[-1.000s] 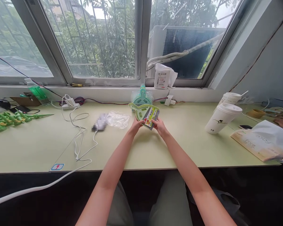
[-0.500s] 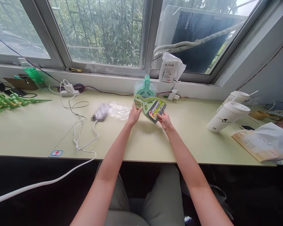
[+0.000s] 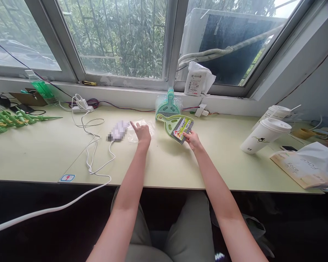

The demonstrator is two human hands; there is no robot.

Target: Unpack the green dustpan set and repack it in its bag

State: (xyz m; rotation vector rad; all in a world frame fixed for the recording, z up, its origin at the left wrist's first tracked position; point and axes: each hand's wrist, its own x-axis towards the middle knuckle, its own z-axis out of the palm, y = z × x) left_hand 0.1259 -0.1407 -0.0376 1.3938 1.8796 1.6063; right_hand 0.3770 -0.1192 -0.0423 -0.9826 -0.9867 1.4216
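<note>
A light green dustpan with a dark-bristled brush and a colourful label is tilted above the table. My right hand is closed on its lower right edge. My left hand is off the dustpan, over a crumpled clear plastic bag, index finger stretched out and the other fingers partly curled. Whether it touches the bag is unclear. Behind the held dustpan, a teal dustpan set in clear wrapping leans by the window wall.
A blurred device with a white cable lies left of the bag. Green plastic pieces are at far left. White cups and a tissue pack stand or lie at right. A wrapped box sits on the sill.
My left hand has let go of the dustpan handle and moved left over the plastic bag. My right hand still holds the dustpan, nearly in the same place.
</note>
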